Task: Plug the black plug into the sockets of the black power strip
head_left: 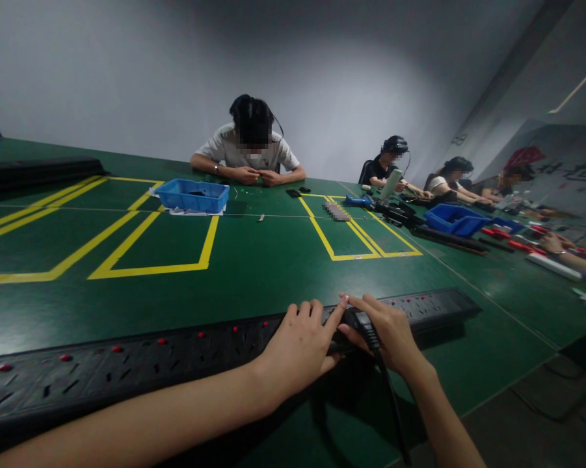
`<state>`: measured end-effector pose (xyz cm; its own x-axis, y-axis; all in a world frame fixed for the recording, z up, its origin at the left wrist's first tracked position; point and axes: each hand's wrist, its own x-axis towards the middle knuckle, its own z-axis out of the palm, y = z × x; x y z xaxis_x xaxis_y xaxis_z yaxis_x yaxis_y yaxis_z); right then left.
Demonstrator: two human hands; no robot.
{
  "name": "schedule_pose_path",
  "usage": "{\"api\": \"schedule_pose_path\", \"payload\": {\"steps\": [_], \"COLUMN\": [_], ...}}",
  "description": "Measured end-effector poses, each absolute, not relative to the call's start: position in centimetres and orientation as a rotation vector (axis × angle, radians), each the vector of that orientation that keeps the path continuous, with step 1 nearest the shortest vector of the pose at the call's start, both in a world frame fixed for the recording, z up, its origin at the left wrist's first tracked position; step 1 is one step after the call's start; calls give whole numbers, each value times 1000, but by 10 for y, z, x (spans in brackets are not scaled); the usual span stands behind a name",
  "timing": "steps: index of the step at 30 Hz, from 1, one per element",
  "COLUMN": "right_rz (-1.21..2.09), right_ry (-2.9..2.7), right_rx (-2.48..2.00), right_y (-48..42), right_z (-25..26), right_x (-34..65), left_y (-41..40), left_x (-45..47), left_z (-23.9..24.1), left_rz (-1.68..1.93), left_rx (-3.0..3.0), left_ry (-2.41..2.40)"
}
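A long black power strip (175, 354) with red switches and rows of sockets lies across the table in front of me. My left hand (297, 341) is wrapped over the middle of the strip, its index finger reaching toward a black plug (354, 320). Around that plug, just right of the left hand, the fingers of my right hand (387, 325) are closed. The plug is against the strip's top; how deep its pins sit is hidden. From it a black cord (389, 396) hangs down past the table's near edge.
A blue bin (192, 195) stands on the green table (263, 260) marked with yellow tape. Opposite me sits a person (251, 146) with hands together. Farther right are blue trays (453, 220), black strips and several other people. Another black strip (39, 172) lies far left.
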<state>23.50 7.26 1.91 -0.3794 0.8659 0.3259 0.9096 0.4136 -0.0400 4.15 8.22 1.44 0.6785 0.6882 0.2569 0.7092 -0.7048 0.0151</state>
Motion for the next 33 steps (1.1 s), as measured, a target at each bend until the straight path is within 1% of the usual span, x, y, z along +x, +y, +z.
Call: {"api": "schedule_pose_path", "payload": {"steps": [33], "right_rz": [-198], "right_ry": [-2373], "right_rx": [-1571], "right_y": [74], "right_z": [15], "right_x": [239], "left_y": [83], "left_x": [42], "left_z": [14], "left_rz": [-369], "left_rx": [-2787], "left_ry": [-1160]}}
